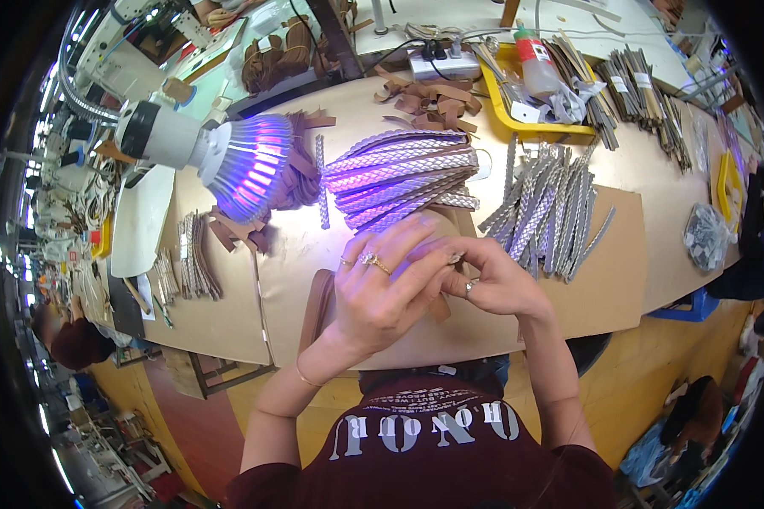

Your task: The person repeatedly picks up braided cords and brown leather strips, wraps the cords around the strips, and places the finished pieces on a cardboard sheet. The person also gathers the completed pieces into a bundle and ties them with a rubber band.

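My left hand [384,278] and my right hand [494,276] meet in front of my chest, above the near part of the table. The fingers of both are closed, with fingertips together round a small piece that they mostly hide. A brown strip [440,309] shows just below the fingers; whether they grip it I cannot tell. Right beyond my hands lies a bundle of silver braided straps [399,176] with brown backs. A loose pile of silver braided strips [545,208] is to the right of my hands. By my left wrist a brown strap [316,307] curves on the table.
A lamp [250,161] with a ribbed head shines from the left. Brown scraps [429,103] lie at the back, near a white power strip [443,64]. A yellow tray [535,129] holds a red-labelled bottle [536,64]. Strip bundles [197,259] lie at left. Cardboard [615,254] covers the right side.
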Available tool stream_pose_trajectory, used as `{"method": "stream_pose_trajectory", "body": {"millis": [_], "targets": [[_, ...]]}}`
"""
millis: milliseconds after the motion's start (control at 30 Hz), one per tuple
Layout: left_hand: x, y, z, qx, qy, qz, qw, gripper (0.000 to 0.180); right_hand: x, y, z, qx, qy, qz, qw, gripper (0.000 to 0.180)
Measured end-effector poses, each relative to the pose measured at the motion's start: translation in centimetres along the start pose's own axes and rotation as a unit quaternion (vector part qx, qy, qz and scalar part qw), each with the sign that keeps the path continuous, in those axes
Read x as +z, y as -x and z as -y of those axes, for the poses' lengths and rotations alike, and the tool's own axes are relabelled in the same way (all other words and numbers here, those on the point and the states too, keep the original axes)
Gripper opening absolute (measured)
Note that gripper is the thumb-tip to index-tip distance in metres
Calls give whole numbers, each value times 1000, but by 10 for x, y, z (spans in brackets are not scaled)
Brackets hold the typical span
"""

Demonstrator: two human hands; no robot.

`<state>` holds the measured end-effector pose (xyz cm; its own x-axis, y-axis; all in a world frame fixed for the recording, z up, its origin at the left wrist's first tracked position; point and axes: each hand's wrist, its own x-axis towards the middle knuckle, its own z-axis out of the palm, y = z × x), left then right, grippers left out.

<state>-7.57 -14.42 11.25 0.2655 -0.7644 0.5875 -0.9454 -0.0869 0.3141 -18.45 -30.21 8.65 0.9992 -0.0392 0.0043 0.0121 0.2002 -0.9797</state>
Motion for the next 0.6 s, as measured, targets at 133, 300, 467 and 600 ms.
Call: {"method": "stream_pose_trajectory", "body": {"millis": [133, 300, 467, 600], "targets": [[5, 12, 7, -106, 169, -20, 980, 44, -8, -11, 8, 58, -10, 23, 998, 26], [7, 40, 10, -157, 212, 21, 964, 47, -26, -13, 11, 90, -23, 45, 995, 26], [8, 50, 26, -53, 7, 6, 999, 36, -46, -19, 11, 154, -85, 80, 981, 30], [13, 48, 39, 44, -123, -66, 989, 31, -48, -17, 3, 105, -113, 50, 987, 41]]}}
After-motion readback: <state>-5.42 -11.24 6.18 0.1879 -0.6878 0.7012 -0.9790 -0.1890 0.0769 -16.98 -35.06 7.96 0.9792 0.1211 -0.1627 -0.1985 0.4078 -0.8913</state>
